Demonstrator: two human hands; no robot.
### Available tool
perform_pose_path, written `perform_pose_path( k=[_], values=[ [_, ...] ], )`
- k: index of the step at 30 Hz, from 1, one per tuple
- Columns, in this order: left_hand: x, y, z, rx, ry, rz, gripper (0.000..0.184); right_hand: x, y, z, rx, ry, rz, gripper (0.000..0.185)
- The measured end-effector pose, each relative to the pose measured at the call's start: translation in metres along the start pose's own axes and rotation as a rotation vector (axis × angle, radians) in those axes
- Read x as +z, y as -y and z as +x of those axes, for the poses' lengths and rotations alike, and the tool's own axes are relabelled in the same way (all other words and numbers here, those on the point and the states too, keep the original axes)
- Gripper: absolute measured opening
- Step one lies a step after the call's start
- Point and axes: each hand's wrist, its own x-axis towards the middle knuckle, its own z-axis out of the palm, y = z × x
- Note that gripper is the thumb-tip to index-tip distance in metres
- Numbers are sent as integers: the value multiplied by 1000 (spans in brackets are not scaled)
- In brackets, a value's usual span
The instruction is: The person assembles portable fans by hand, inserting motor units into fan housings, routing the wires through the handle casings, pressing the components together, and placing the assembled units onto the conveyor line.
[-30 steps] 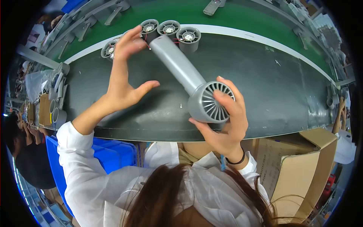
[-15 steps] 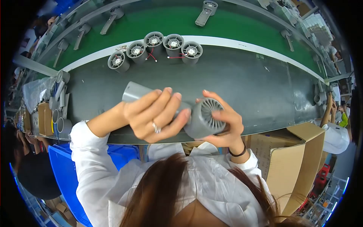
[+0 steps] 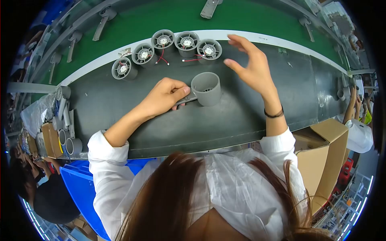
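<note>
My left hand (image 3: 167,95) is wrapped round the handle of a grey fan housing (image 3: 207,91) at the middle of the dark work surface. The housing's round head has its open end facing up, and slats show inside at the bottom. Raised to the right of it, my right hand (image 3: 251,64) holds nothing, its thumb and fingers apart near the rightmost fan unit (image 3: 209,51). Several grey round fan units with red wires, another of them (image 3: 163,40), stand in a curved row behind the housing.
Beyond a white edge strip (image 3: 273,39), a green belt (image 3: 161,16) carries grey housings. Grey parts and a small carton (image 3: 50,139) lie at the left. An open cardboard box (image 3: 327,148) and a blue bin (image 3: 84,188) are below the near edge. Other people are at both sides.
The housing has been turned over, so its open end faces up instead of its slatted grille showing. My right hand has let go and moved up and right, while my left hand has taken the handle.
</note>
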Motion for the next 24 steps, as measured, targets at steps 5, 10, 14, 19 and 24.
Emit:
perform_pose_path(
  k=[5,10,14,19,24],
  values=[
    [1,-2,-3,-16,16,-37,34,31,-6,19,-84,121,-79,65],
    [4,7,-3,365,-51,342,49,43,-7,17,-20,129,-41,62],
    [12,0,-8,397,-90,545,59,21,6,-3,42,4,-101,61],
    [19,-10,-13,504,-263,466,61,-13,45,-33,-47,-162,-173,58],
    [25,-35,-25,794,-408,483,59,-23,69,-48,-135,-188,-201,53]
  ],
)
